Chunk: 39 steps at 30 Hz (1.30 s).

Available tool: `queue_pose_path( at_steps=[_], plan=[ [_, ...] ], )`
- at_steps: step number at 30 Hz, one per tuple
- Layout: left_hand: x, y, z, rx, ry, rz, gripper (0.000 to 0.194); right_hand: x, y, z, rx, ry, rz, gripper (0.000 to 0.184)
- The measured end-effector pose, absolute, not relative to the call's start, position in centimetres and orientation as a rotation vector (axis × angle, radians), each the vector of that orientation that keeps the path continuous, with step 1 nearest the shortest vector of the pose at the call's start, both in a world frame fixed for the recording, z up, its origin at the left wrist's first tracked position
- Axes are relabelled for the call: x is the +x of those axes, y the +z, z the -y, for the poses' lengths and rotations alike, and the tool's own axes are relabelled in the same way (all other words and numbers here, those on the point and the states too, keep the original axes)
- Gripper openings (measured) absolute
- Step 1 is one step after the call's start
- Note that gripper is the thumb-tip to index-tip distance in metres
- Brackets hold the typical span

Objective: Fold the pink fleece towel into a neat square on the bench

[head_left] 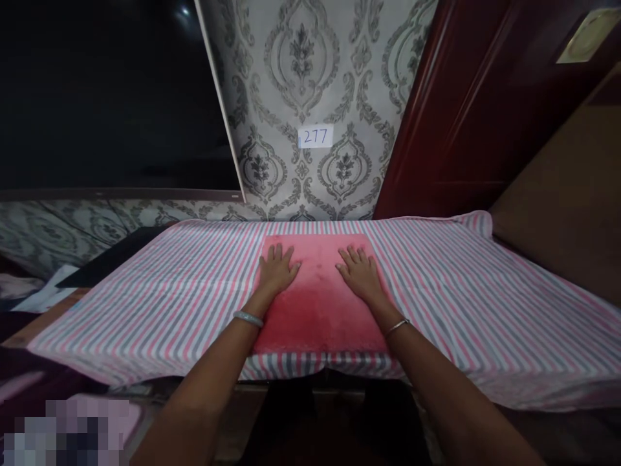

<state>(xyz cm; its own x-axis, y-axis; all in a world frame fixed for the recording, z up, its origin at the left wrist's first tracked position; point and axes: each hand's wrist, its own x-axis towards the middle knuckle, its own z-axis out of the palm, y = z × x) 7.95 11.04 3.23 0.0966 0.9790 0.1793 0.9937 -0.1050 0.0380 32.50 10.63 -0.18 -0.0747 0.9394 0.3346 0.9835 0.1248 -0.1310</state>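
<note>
A pinkish-red, soft-looking rectangular cloth (pixel 320 317) lies flat on a striped cover, darker red toward its near side. My left hand (pixel 278 266) rests palm down on its upper left part, fingers spread. On the upper right part lies my right hand (pixel 359 272), also palm down with fingers apart. Neither hand grasps anything. A pale bangle (pixel 248 318) circles my left wrist, and a thin silver bracelet (pixel 398 325) is on the right one.
The pink, grey and white striped cover (pixel 160 298) drapes over the table. Behind it is patterned wallpaper (pixel 301 71) with a paper label (pixel 315 136) reading 277. A large dark screen (pixel 107 97) is at left, a dark red door panel (pixel 466 97) at right.
</note>
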Motion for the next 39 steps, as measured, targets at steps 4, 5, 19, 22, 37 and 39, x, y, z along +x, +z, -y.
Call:
queue_pose_path(
  at_steps=[4, 5, 19, 22, 37, 39],
  plan=[
    [7.8, 3.5, -11.1, -2.262, -0.221, 2.035, 0.065, 32.6, -0.2, -10.8, -1.860, -0.159, 2.077, 0.055],
    [7.9, 3.6, -11.0, -2.263, -0.223, 2.035, 0.065, 32.6, -0.2, -10.8, -1.857, -0.159, 2.075, 0.056],
    [9.9, 6.7, -5.3, -2.396, -0.330, 1.714, 0.052, 32.5, 3.1, -9.6, -1.644, 0.280, 2.130, 0.055],
    [11.3, 4.1, -0.8, -2.637, -0.356, 1.375, 0.053, 31.0, 2.8, -8.1, -1.261, 0.262, 2.347, 0.054],
    [11.8, -1.2, 2.3, -2.651, -0.543, 1.339, 0.059, 28.7, 4.8, -18.7, -1.575, 0.258, 2.669, 0.063],
    [11.8, -1.3, 2.4, -2.665, -0.535, 1.348, 0.061, 28.5, 4.4, -19.5, -1.622, 0.289, 2.648, 0.065]
  ],
)
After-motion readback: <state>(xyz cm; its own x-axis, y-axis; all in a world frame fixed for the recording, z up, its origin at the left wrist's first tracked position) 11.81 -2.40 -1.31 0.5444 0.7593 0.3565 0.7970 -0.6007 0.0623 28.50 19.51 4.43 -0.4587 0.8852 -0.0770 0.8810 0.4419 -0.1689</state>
